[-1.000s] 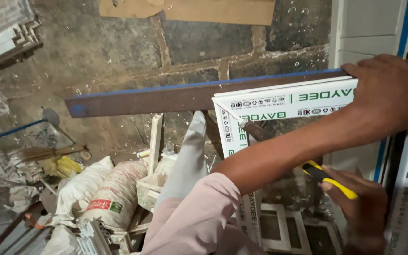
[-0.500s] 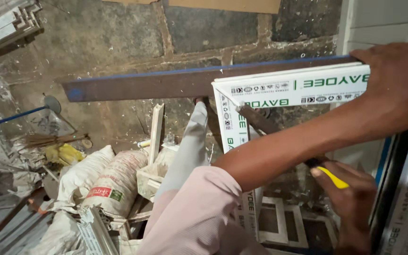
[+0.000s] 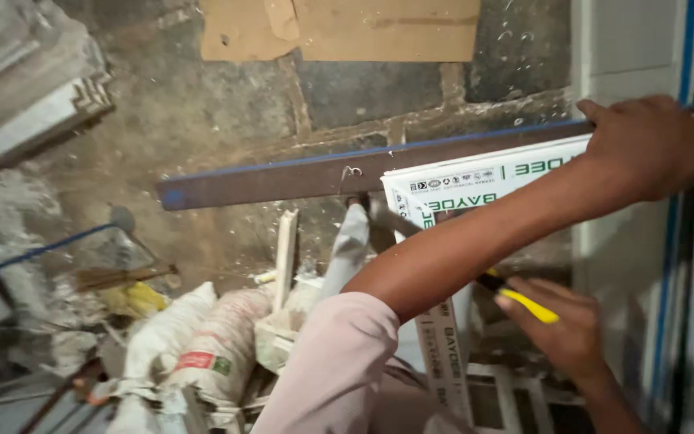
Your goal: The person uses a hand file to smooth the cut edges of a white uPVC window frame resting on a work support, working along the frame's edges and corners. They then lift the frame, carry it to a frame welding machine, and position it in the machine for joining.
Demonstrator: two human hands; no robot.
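Observation:
My left hand (image 3: 651, 146) reaches across on a pink-sleeved arm and grips the right end of a long dark bar with a blue edge (image 3: 299, 175). The bar lies across the top of a white frame piece wrapped in printed film (image 3: 475, 183). Lower down, my right hand (image 3: 565, 333) is closed around a yellow-handled tool (image 3: 528, 304). The tool's tip is hidden behind my left forearm, close to the white frame's upright part (image 3: 443, 345).
A rough stone wall with a cardboard sheet (image 3: 339, 28) is behind. White sacks (image 3: 194, 345), rubble and scrap profiles lie at lower left. Stacked pale profiles (image 3: 26, 88) sit at upper left, and a white panel with a blue strip (image 3: 676, 265) stands at right.
The view has shifted a little, so the bar and frame sit lower and further right in the picture. Both hands keep their grips, and the right hand has barely moved.

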